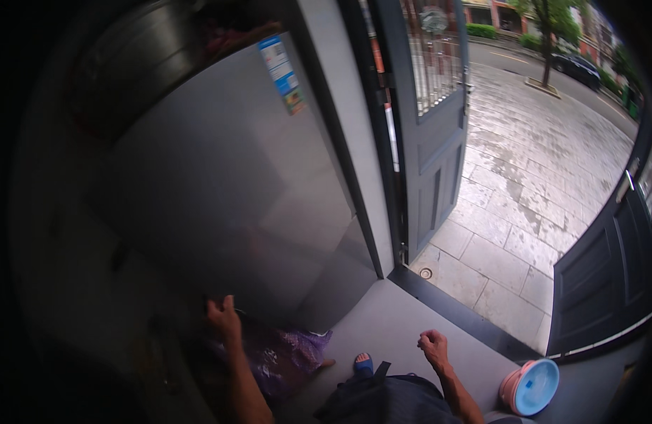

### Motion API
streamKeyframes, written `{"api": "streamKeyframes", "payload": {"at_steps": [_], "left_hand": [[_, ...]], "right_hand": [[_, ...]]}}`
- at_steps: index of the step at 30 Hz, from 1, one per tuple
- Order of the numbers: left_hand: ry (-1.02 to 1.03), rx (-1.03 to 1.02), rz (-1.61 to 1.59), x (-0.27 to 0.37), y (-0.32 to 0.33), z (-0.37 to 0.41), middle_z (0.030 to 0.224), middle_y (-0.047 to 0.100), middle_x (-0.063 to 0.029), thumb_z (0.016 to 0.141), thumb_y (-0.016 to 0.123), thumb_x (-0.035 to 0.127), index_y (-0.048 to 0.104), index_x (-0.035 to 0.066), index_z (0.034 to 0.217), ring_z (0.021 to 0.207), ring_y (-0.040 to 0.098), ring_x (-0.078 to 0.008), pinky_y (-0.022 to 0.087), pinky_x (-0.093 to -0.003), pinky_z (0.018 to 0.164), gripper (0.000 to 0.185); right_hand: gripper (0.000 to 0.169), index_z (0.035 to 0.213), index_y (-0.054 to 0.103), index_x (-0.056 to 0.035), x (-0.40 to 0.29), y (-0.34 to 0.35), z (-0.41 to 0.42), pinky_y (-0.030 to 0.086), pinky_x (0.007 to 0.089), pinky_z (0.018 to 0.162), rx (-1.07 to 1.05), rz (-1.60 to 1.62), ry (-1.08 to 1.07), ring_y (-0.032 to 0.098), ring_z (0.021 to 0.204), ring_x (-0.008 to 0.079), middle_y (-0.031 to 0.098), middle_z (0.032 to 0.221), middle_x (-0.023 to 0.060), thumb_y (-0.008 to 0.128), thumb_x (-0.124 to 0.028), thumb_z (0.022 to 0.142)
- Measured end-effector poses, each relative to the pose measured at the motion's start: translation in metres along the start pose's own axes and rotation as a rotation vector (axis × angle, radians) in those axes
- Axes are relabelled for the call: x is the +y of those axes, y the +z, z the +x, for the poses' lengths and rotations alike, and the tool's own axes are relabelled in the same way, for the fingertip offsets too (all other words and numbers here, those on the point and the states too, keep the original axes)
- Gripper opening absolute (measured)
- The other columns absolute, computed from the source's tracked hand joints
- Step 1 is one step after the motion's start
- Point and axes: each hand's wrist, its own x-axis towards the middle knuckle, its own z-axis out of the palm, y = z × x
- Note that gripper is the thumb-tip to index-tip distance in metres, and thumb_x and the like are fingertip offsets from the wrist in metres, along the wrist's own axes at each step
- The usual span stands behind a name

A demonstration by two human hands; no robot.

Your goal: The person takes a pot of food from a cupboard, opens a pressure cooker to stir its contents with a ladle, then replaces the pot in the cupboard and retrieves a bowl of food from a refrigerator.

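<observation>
My left hand (223,319) is raised in front of a large smooth grey panel (214,175), over a purple bag (299,347) with pale markings. Its thumb and fingers are bent, and dim light hides whether anything is between them. Right of my body, my right hand (434,347) hangs over the grey floor (394,323) with its fingers curled in. Nothing shows in that hand. A blue sandal (364,365) is on my foot below, beside my dark clothing (394,400).
One grey door leaf (437,159) stands open by the wall; another dark leaf (604,281) is at right. A dark threshold (453,307) borders wet outdoor paving (516,201). Nested pink and blue basins (538,387) sit indoors near the right leaf. A printed label (281,74) marks the panel.
</observation>
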Motion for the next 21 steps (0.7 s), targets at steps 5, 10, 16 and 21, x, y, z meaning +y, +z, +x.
{"api": "streamKeyframes", "payload": {"at_steps": [5,10,16,21], "left_hand": [[-0.12,0.006,-0.097,0.075,0.023,-0.11,0.084,0.058,-0.0069,0.08,0.069,0.016,0.054,-0.001,0.095,0.074,0.054,-0.0173,0.047,-0.032,0.068,0.027],[0.36,-0.422,-0.138,0.11,0.054,-0.184,0.079,0.058,-0.0155,0.072,0.072,0.009,0.055,0.002,0.084,0.069,0.06,-0.0318,0.048,-0.0362,0.058,0.022],[0.402,-0.719,-0.219,0.114,0.05,-0.216,0.079,0.057,-0.0134,0.073,0.067,0.004,0.056,0.0,0.087,0.068,0.061,-0.0305,0.049,-0.0355,0.059,0.018],[0.278,-0.828,-0.128,0.093,0.048,-0.232,0.08,0.059,-0.0154,0.076,0.064,0.007,0.056,0.002,0.085,0.072,0.06,-0.0346,0.048,-0.039,0.061,0.012]], "right_hand": [[0.023,0.097,0.06,0.0035,-0.144,0.043,0.008,0.051,0.0306,0.069,-0.083,-0.092,-0.339,0.063,0.077,0.0184,0.065,0.084,0.0124,0.057,-0.016,0.085],[0.062,0.133,0.038,-0.0005,-0.226,0.057,0.004,0.041,0.0389,0.095,-0.287,0.141,-0.58,0.047,0.119,0.0264,0.049,0.127,0.017,0.056,-0.039,0.087],[0.066,0.136,0.031,0.0015,-0.232,0.029,0.005,0.032,0.0368,0.101,-0.117,0.144,-0.656,0.042,0.121,0.0262,0.044,0.131,0.0163,0.052,-0.041,0.089],[0.061,0.137,0.03,-0.0003,-0.248,-0.034,0.041,0.032,0.0347,0.101,0.111,0.11,-0.628,0.044,0.119,0.0243,0.046,0.129,0.0145,0.058,-0.025,0.089]]}}
